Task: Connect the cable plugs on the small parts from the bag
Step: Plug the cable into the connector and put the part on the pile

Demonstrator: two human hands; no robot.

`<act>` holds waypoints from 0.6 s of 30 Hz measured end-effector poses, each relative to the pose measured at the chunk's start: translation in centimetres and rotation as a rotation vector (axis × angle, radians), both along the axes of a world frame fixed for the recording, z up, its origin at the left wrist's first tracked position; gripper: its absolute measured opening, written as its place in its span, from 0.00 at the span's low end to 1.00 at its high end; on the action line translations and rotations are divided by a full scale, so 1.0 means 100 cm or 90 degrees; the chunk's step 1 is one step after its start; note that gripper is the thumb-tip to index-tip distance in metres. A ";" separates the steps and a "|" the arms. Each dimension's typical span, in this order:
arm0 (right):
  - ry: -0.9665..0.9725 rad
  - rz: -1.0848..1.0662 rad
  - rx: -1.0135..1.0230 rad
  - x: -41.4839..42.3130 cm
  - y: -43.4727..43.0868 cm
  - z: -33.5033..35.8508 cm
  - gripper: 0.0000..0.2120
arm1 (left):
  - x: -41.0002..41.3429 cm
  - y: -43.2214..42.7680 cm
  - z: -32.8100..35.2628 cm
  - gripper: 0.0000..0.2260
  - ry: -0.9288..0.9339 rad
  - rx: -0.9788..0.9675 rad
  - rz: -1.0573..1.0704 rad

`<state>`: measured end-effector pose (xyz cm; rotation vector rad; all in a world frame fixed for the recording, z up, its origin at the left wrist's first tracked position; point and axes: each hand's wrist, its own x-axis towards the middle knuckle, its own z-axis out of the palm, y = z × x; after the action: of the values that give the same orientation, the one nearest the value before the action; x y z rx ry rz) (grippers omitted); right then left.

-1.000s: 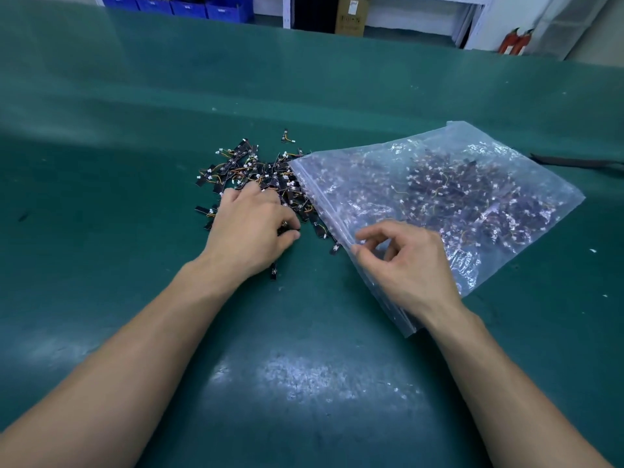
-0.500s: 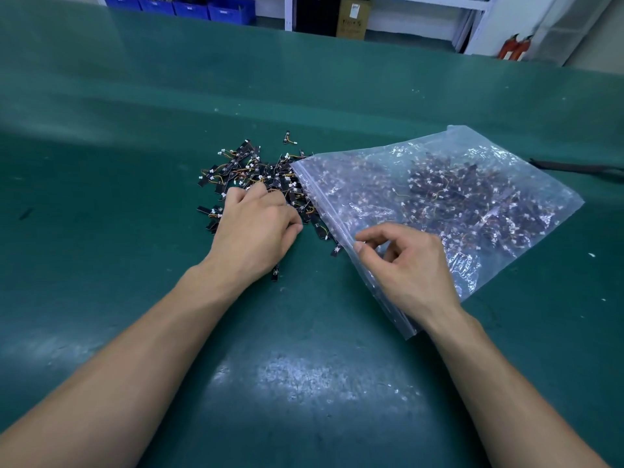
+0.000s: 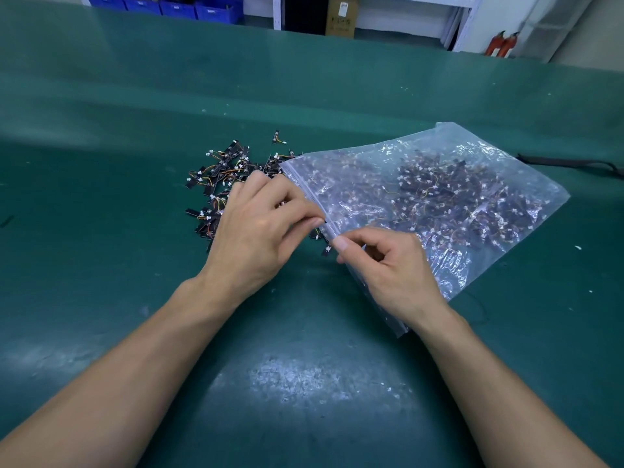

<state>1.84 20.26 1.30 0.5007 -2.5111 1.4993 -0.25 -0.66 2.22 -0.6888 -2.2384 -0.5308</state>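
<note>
A clear zip bag [image 3: 439,184] full of small dark parts with wires and white plugs lies on the green mat, its mouth facing left. A loose pile of the same small parts [image 3: 219,173] is spread just outside the mouth. My left hand [image 3: 256,228] covers the pile's right side, and its thumb and fingertips pinch the bag's zip edge. My right hand [image 3: 391,268] lies on the bag's near corner and pinches the same zip edge a little nearer to me. The two pinches are close together.
One single part [image 3: 277,138] lies apart behind the pile. A black strap [image 3: 567,162] lies on the green mat [image 3: 304,383] right of the bag. Blue bins [image 3: 189,6], a cardboard box [image 3: 341,15] and red extinguishers [image 3: 503,43] stand beyond the table.
My left hand has slid right off the pile's middle to the bag's zip edge. My right hand has closed its thumb and forefinger on that edge. The bag has barely moved.
</note>
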 end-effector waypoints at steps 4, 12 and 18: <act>-0.064 0.046 -0.095 0.002 0.000 0.001 0.16 | 0.004 0.009 -0.002 0.08 -0.011 0.009 -0.097; -0.089 0.048 -0.158 -0.001 -0.003 0.005 0.08 | 0.011 0.013 -0.003 0.08 -0.098 0.100 -0.180; -0.073 -0.031 -0.154 -0.003 0.000 0.006 0.11 | 0.013 0.010 0.000 0.08 -0.084 0.174 -0.126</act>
<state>1.51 20.25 1.91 0.3207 -2.3583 1.8279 1.06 0.32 2.25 -0.7526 -2.1716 -0.9862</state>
